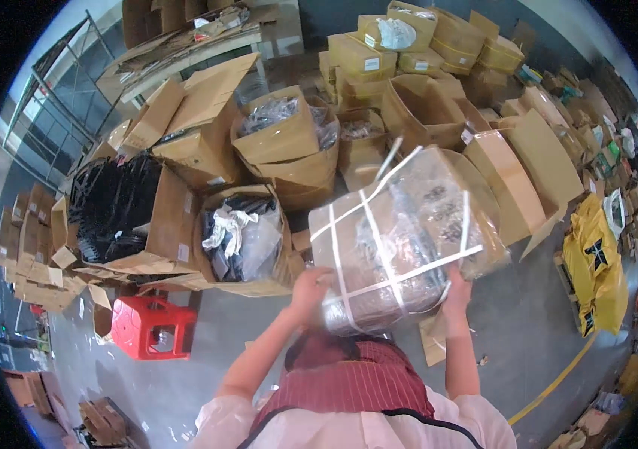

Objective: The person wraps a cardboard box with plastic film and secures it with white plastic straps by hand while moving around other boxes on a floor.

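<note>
In front of my body is a large package (401,239), a carton wrapped in clear plastic film and crossed by white packing straps, tilted up to the right. My left hand (310,290) is at its near left edge, with the fingers curled against the side. At the near right side, my right hand (455,292) grips the package beside a strap; part of its fingers is hidden behind the film and strap. Loose strap ends (390,161) stick up past the far side. Directly behind stands an open carton (517,179) with raised flaps.
Left of the package are an open carton of clear and white plastic (240,232) and one of black parts (120,206). A red plastic stool (150,325) stands on the grey floor (222,329). Stacked cartons (364,60) fill the back; a yellow sack (596,262) lies right.
</note>
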Demonstrator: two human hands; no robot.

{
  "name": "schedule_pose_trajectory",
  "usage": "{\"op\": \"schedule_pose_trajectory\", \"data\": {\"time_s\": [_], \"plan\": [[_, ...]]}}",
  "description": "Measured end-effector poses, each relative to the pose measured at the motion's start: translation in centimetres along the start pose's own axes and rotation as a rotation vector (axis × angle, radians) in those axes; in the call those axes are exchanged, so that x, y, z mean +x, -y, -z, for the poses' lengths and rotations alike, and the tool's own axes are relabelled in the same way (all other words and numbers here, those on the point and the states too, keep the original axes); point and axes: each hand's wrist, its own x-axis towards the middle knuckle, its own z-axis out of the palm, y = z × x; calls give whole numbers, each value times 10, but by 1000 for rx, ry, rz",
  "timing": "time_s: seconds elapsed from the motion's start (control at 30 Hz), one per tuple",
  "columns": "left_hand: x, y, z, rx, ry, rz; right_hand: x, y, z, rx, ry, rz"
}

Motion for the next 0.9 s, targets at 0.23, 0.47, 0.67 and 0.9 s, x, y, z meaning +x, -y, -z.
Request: {"op": "schedule_pose_trajectory", "data": {"time_s": [0.23, 0.47, 0.67, 0.9], "plan": [[-4, -23, 22, -253, -182, -51, -11, 27, 35, 223, -105, -192], [7, -36, 34, -410, 129, -134, -28, 30, 67, 399, -87, -163], [0, -56, 65, -740, 481, 126, -25, 32, 90, 424, -230, -153], [37, -37, 219, -1477, -184, 76, -4, 10, 154, 358, -344, -112]]}}
